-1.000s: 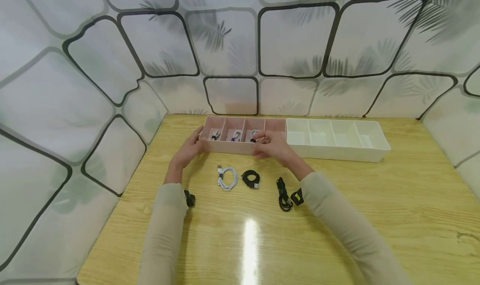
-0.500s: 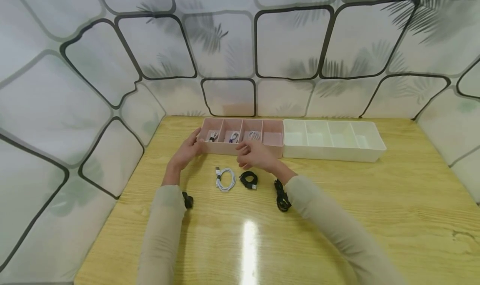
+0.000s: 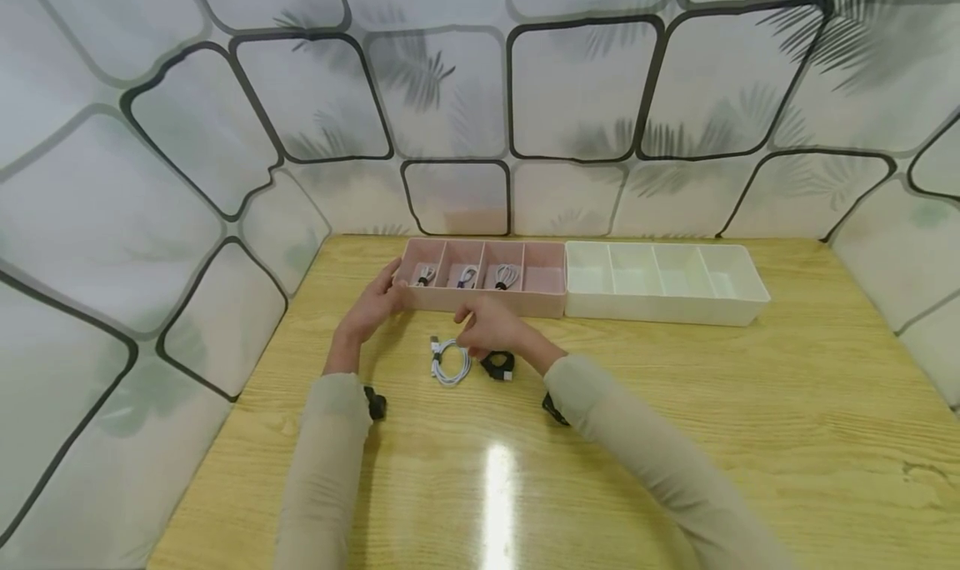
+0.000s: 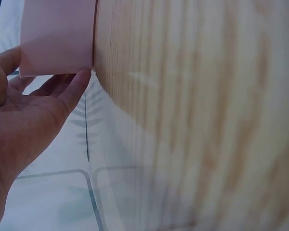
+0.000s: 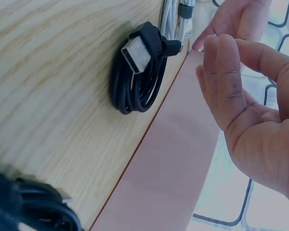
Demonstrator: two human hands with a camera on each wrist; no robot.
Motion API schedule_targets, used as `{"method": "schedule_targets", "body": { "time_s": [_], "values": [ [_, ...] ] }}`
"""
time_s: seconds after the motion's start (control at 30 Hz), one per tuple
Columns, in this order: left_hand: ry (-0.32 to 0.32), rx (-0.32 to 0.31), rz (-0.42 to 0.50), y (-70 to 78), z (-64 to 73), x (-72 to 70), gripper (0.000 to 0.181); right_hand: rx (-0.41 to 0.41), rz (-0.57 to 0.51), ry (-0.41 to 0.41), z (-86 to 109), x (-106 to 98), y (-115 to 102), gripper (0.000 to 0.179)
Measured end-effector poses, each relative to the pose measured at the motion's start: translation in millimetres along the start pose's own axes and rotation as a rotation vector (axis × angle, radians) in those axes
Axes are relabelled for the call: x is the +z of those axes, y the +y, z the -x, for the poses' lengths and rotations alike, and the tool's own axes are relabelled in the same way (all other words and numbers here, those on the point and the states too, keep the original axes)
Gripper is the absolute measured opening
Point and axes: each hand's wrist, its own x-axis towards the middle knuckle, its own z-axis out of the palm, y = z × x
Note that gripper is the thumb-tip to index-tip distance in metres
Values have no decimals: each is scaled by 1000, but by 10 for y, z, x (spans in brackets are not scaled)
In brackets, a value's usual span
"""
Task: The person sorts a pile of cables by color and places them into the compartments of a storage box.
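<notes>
My left hand (image 3: 375,303) holds the left end of a pink divided box (image 3: 543,305), thumb at the front and fingers against the end wall. A bundled cable (image 3: 507,276) lies in the third compartment from the left; other small cable bundles lie in the two left ones. My right hand (image 3: 491,327) hovers in front of the box with nothing in it, fingers loosely bent. Below it are a coiled white USB cable (image 3: 450,380) and a coiled black USB cable (image 5: 139,72), the latter partly covered by the hand in the head view.
A white divided box (image 3: 667,307) stands end to end with the pink one on the wooden table (image 3: 750,437). Another black cable (image 3: 553,409) lies partly under my right forearm. A patterned curtain (image 3: 585,87) rises behind the table.
My right hand has drawn back out of the pink box and moved left and toward me, over the loose cables. The cable in the third compartment is now uncovered. The left hand stays put.
</notes>
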Motion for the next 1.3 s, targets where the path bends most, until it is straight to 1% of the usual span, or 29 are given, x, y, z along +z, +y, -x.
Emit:
{"method": "schedule_targets", "body": {
  "time_s": [0.1, 0.2, 0.3, 0.53, 0.67, 0.8, 0.87, 1.03, 1.1, 1.3],
  "values": [
    [4, 12, -10, -100, -57, -16, 60, 5, 35, -8, -2, 24, -19, 38],
    [12, 20, 5, -143, -81, -18, 59, 4, 71, -20, 9, 41, -50, 39],
    [17, 25, 1, -153, -81, -20, 60, -4, 112, -21, 13, 52, -71, 39],
    [25, 19, -8, -180, -71, -33, 59, -24, 268, 9, -42, 101, -27, 36],
    [28, 19, -33, -185, -79, -34, 59, -25, 322, 16, -56, 109, -16, 34],
    [33, 16, -55, -174, -89, -29, 60, -9, 332, 13, -58, 106, -23, 35],
    [34, 15, -49, -163, -81, -24, 60, 0, 333, 9, -58, 105, -27, 36],
    [-1, -2, -16, 40, 34, 0, 60, 18, 337, 3, -78, 106, -33, 37],
    [-10, -7, -8, 79, 49, -1, 60, 25, 336, 0, -95, 109, -30, 37],
    [15, 17, -16, -135, -70, -38, 59, 41, 343, -1, -141, 128, -21, 36]
  ]
}}
